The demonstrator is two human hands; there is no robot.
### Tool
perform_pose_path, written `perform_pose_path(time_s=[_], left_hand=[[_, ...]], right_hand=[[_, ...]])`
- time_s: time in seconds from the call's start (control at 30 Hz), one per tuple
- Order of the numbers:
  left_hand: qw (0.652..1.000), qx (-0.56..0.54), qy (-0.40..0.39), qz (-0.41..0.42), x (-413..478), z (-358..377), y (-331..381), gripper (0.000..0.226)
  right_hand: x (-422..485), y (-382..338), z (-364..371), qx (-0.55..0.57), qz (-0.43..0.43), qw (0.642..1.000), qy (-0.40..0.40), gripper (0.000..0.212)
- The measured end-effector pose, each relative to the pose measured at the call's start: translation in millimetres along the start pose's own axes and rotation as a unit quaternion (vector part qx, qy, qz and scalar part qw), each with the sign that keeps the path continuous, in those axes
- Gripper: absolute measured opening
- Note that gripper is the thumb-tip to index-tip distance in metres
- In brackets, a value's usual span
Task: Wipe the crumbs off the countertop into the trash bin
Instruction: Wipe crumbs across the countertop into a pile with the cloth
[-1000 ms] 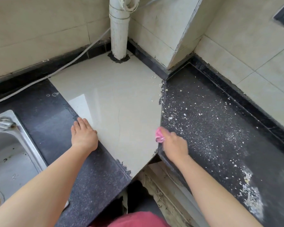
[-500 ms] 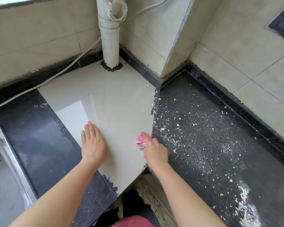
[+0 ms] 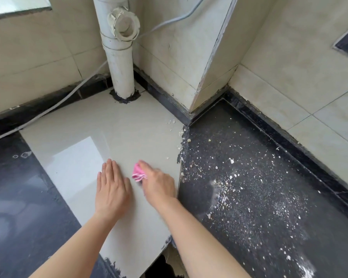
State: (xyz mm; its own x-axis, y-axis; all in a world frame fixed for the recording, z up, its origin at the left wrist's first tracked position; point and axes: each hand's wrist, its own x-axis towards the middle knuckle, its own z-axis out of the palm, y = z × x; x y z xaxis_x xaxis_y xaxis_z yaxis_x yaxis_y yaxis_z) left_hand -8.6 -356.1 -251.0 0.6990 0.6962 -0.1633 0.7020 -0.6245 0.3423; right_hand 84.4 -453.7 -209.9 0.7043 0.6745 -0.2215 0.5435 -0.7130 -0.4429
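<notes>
White crumbs (image 3: 247,189) lie scattered over the dark speckled countertop (image 3: 309,247) on the right, with a few more along the seam of the pale beige tile section (image 3: 117,125). My right hand (image 3: 159,185) holds a bunched pink cloth (image 3: 138,173) against the beige tile, just left of the seam. My left hand (image 3: 112,188) lies flat on the same tile, fingers straight, close beside the cloth. No trash bin is in view.
A white drain pipe (image 3: 121,63) rises from the back of the beige tile, with a grey cable (image 3: 54,105) running along the wall base. Tiled walls close in the corner behind. A dark gap (image 3: 163,265) opens below the counter's front edge.
Both hands have moved forward and leftward onto the beige tile, the right carrying the pink cloth off the dark counter's edge. The view has shifted right, so the sink has left the frame.
</notes>
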Motion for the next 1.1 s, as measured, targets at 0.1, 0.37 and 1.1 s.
perform_pose_path(time_s=[0.1,0.37,1.1], left_hand=[[1.0,0.004,0.011,0.004,6,2,-2,0.062],[1.0,-0.002,0.018,0.021,4,3,-3,0.06],[0.997,-0.022,-0.016,0.067,13,-14,-19,0.051]], right_hand=[[6,8,10,-0.05,0.006,0.999,-0.007,0.052],[-23,112,-54,-0.065,0.236,0.964,0.105,0.041],[3,94,-70,0.06,0.244,0.96,0.121,0.046]])
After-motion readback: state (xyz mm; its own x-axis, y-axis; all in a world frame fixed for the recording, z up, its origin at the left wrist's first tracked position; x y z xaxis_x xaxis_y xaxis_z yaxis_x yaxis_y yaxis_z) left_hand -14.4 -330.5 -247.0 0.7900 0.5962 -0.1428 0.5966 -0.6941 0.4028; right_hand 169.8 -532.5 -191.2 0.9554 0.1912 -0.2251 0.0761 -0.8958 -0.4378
